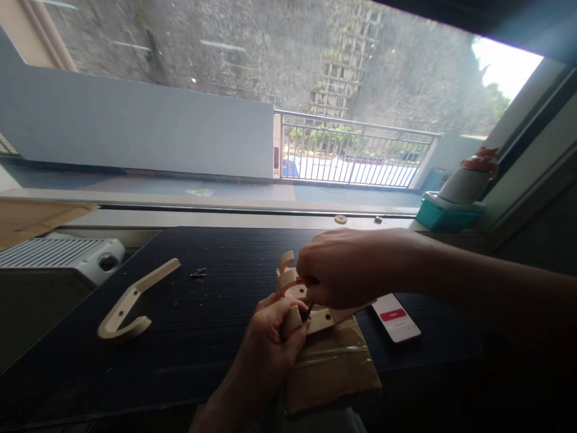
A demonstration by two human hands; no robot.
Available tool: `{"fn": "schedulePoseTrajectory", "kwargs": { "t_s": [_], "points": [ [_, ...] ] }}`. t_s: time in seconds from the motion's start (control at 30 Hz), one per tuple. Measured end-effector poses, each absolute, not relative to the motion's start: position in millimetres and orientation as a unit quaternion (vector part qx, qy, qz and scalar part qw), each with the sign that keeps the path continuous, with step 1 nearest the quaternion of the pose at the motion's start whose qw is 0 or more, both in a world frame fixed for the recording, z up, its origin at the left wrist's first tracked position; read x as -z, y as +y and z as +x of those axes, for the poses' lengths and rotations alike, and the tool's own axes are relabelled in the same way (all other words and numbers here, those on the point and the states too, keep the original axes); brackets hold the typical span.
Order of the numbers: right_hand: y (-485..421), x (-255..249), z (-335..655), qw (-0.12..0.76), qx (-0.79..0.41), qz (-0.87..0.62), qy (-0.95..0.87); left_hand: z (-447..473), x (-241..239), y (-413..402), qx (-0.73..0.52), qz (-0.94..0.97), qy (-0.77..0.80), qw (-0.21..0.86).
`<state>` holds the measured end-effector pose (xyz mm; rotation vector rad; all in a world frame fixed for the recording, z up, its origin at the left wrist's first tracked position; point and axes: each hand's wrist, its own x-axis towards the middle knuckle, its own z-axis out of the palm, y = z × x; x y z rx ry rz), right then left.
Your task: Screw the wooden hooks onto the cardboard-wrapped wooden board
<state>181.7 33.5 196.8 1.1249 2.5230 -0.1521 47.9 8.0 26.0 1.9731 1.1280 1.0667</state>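
My left hand is closed around the lower curved end of a pale wooden hook piece that lies on a brown wooden board. Just above it, my right hand is closed in a pinch over the same wooden piece, with a thin dark tool or screw poking down from the fingers; what it is I cannot make out. A second wooden hook lies loose on the black ribbed mat to the left, apart from both hands.
A small dark screw or bit lies on the mat near the second hook. A phone with a lit screen rests to the right of the board. A white ribbed appliance stands at left. A teal box sits on the windowsill.
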Motion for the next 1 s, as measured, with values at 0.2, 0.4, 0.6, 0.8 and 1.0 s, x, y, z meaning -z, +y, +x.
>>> {"fn": "schedulePoseTrajectory", "kwargs": {
  "t_s": [0.2,0.4,0.6,0.8,1.0],
  "points": [
    [27,-206,181,0.213,0.047,0.427,0.878,48,-27,9,-0.401,0.748,0.428,0.310],
    [33,-206,187,0.215,0.035,0.351,0.911,47,-27,10,-0.388,0.751,0.428,0.319],
    [38,-199,191,0.193,0.056,0.373,0.906,46,-27,8,-0.392,0.749,0.425,0.323],
    [29,-200,185,0.179,0.036,0.401,0.898,46,-28,9,-0.383,0.754,0.430,0.318],
    [22,-208,183,0.188,0.007,0.374,0.908,46,-26,9,-0.383,0.757,0.424,0.316]
  ]
}}
